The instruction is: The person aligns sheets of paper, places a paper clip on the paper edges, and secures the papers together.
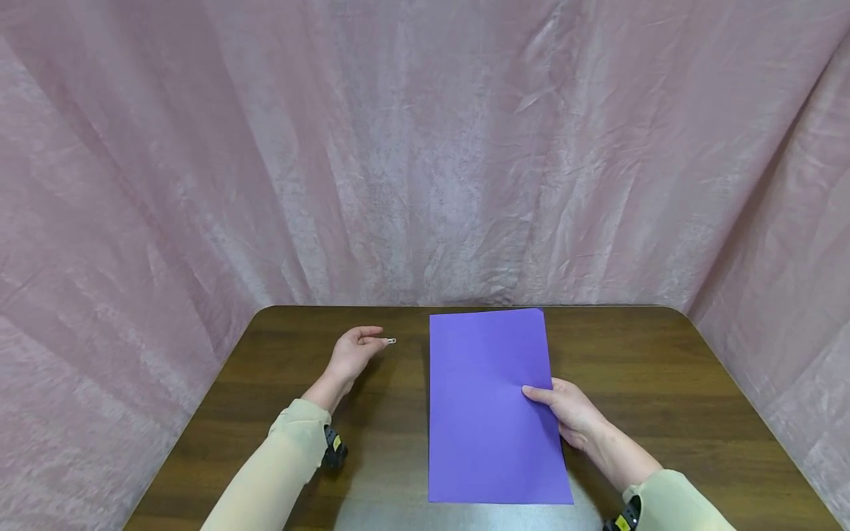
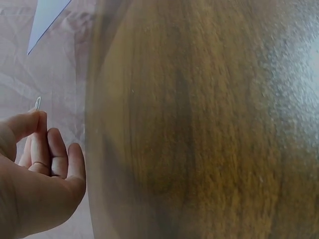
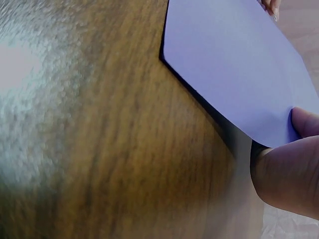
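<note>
A small white paper clip (image 1: 392, 341) is pinched between the thumb and index finger of my left hand (image 1: 353, 352), raised over the table's far left part. In the left wrist view the looped end of the paper clip (image 2: 38, 103) sticks up past the fingertips. My right hand (image 1: 576, 413) grips the right edge of a purple sheet of paper (image 1: 488, 420), thumb on top and the other fingers hidden beneath. The sheet is tilted up off the table, as the right wrist view shows. The clip and the paper are apart.
The brown wooden table (image 1: 664, 383) has rounded far corners and a glossy, reflecting top. Pink curtains (image 1: 425, 162) hang behind it and along both sides. A dark wrist camera (image 1: 334, 448) is strapped over the left sleeve.
</note>
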### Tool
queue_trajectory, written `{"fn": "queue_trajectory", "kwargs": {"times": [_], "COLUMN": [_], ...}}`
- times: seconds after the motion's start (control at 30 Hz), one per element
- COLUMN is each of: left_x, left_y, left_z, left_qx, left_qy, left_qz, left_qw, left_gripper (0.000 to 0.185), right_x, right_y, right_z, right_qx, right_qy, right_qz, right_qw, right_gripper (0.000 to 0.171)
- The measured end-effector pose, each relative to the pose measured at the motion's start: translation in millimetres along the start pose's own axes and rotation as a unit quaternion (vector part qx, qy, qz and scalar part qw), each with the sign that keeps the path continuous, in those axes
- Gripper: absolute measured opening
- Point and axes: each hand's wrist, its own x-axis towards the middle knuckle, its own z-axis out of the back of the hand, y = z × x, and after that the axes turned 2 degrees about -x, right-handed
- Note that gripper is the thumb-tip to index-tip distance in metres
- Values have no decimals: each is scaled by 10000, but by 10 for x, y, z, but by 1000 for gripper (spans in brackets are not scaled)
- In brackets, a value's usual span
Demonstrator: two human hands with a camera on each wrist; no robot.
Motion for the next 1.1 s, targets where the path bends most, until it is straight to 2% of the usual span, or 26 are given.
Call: {"fn": "queue_trajectory", "kwargs": {"times": [0.17,0.37,0.73,1.1], "left_x": [-7,-17,2,3], "left_y": [-20,-69,-119,-172], "left_z": [-32,-95,-208,-282], "left_qx": [-25,-286,-218,-356], "left_qy": [-78,-12,-137,13], "left_qz": [136,258,169,221], "left_qw": [9999,9993,9995,9991], "left_gripper": [43,47,42,36], "right_x": [-11,-21,-11,-5], "right_y": [-6,-12,-10,0], "right_z": [3,8,10,1], "right_qx": [57,139,125,126], "right_qy": [9,13,48,7], "right_qz": [-19,-24,35,59], "right_qw": [10000,9999,9999,9999], "right_gripper": [19,17,20,16]}}
